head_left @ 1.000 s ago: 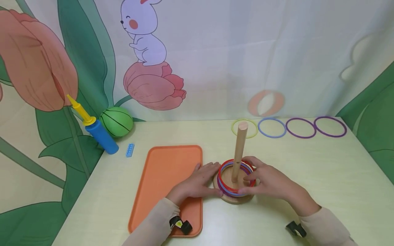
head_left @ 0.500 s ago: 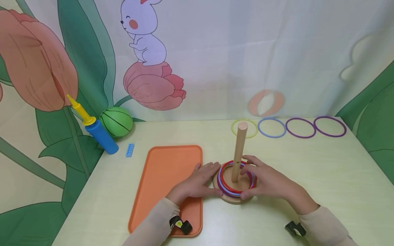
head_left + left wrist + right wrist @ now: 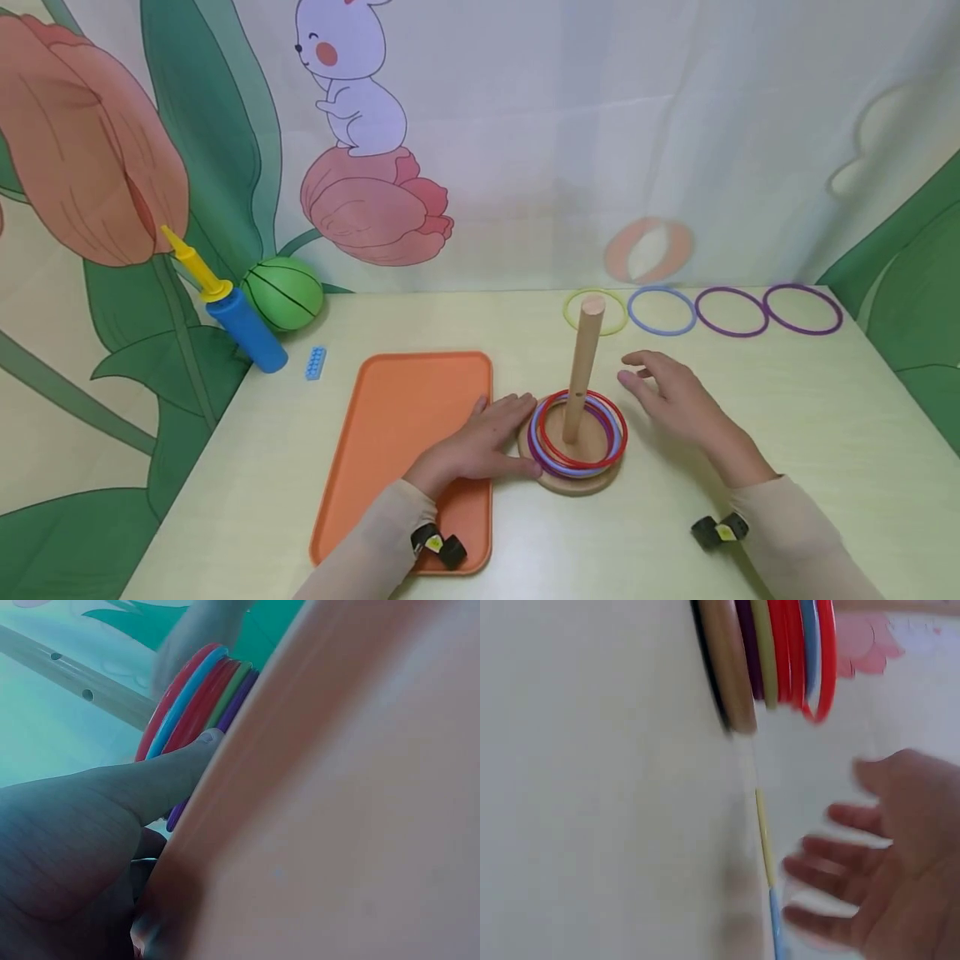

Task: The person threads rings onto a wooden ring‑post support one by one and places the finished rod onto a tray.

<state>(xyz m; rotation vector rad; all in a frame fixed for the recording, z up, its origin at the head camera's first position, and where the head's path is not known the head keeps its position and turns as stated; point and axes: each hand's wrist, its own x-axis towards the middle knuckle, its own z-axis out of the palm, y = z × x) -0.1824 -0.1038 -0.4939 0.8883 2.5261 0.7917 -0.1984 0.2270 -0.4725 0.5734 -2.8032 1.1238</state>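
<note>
Steadiness from our left hand (image 3: pixel 480 442) should serve best: we would brace the wooden base (image 3: pixel 570 486) and handle the stacked rings (image 3: pixel 796 660) one at a time, level and clear of the wooden peg (image 3: pixel 583 358). That hand lies relaxed, fingers at the base's edge, thumb apparently against the stack, gripping nothing. Our right hand (image 3: pixel 675 404) hovers near the stack, fingers loosely bent and parted, holding nothing. The stack circles the peg, its top red ring (image 3: pixel 826 664) slightly out of line. Beyond, on the counter (image 3: pixel 810 400), lie a yellow ring (image 3: pixel 566 315), a blue ring (image 3: pixel 663 334) and two purple rings (image 3: pixel 731 336).
</note>
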